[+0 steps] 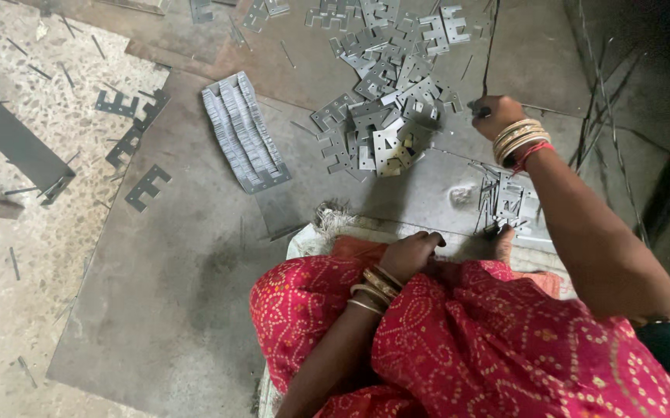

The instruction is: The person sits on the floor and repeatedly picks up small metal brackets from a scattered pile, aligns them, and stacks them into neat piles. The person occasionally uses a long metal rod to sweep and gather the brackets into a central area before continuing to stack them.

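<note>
My right hand (494, 114) reaches out over the grey metal floor sheet (180, 263), fingers closed around a thin dark wire rod (491, 46) that runs up and away. It sits at the right edge of a loose heap of stamped E-shaped metal plates (385, 93). My left hand (412, 253) rests curled at my lap on red patterned cloth (459, 340); whether it holds anything is hidden. Both wrists wear gold bangles.
A neat stacked row of plates (242, 131) lies left of the heap. A small bundle of plates (505, 203) stands by my foot. Dark E-shaped offcuts (147, 186) and thin strips litter the speckled floor at left. Long wires (606, 108) lie at right.
</note>
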